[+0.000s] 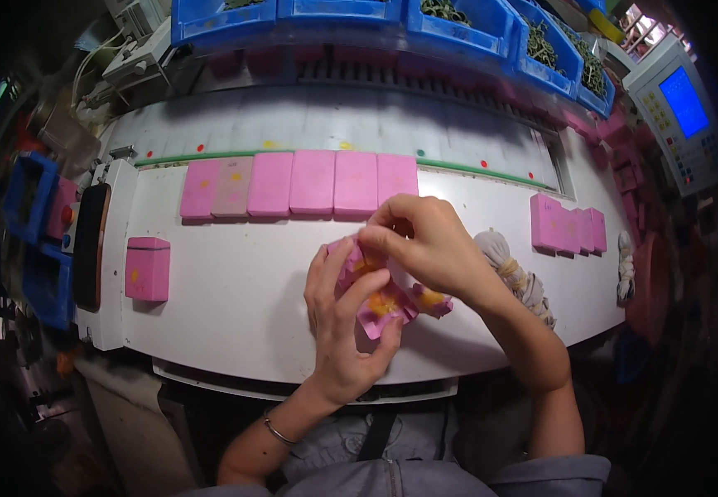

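Over the middle of the white table, my left hand (pixel 341 311) curls around an opened pink piece with a yellow inside (pixel 384 306). Its edges look wavy and cut, like an opened rubber mould. My right hand (pixel 427 240) comes in from the right with thumb and index finger pinched at the upper edge of the pink material. What lies exactly between those fingertips is hidden. A smaller pink piece with a yellow centre (pixel 432 300) shows just right of the held piece, under my right wrist. A greyish-white bundle of cloth or cord (pixel 512 273) lies beside my right forearm.
A row of pink blocks (pixel 313 182) stands along the far side. One banded pink block (pixel 148 269) stands left, near a dark phone-like slab (pixel 91 246). Smaller pink blocks (pixel 566 225) sit right. Blue bins (pixel 462 37) hang beyond, beside a control panel (pixel 684 103).
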Motion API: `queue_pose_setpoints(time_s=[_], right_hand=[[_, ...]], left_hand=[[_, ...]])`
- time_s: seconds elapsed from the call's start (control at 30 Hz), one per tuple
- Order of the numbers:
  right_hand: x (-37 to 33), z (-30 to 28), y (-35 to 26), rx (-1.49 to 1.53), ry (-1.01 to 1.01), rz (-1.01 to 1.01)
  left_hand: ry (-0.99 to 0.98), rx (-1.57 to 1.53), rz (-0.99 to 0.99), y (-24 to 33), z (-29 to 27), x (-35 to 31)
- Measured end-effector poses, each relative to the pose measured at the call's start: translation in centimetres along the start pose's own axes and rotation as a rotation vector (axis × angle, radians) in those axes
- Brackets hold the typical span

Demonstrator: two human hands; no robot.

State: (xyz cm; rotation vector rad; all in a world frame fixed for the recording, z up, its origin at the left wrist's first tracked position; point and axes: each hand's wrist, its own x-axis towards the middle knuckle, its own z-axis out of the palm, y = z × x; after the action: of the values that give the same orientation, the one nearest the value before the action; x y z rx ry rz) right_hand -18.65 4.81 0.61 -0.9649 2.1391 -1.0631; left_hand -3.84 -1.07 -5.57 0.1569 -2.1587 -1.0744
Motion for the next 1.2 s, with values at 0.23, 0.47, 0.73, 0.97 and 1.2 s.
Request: queue_pose_setpoints(time_s=[0.23, 0.47, 0.73, 0.97, 1.2], right_hand=[[-3.6, -2.4, 2.4, -0.171, 0.230, -0.282], [-11.7, -5.4, 6.0, -0.472, 0.160, 0.086], [-7.4, -1.9, 0.8, -0.781, 0.144, -0.732], [-6.4, -1.4, -0.1, -0.977, 0.095, -0.783], [-6.2, -0.9, 0.2, -0.951, 0.011, -0.736]], left_hand=[[-0.239, -0.179, -0.168, -0.7, -1.9, 0.1], [-0.276, -0.167, -0.167, -1.5, -2.1, 1.1], [-0.293, -0.078, -0.098, -1.5, -2.6, 2.1], [-0.357, 0.115, -0.215, -1.3, -3.0, 2.1], [-0.375, 0.146, -0.173, -1.9, -3.0, 2.6]])
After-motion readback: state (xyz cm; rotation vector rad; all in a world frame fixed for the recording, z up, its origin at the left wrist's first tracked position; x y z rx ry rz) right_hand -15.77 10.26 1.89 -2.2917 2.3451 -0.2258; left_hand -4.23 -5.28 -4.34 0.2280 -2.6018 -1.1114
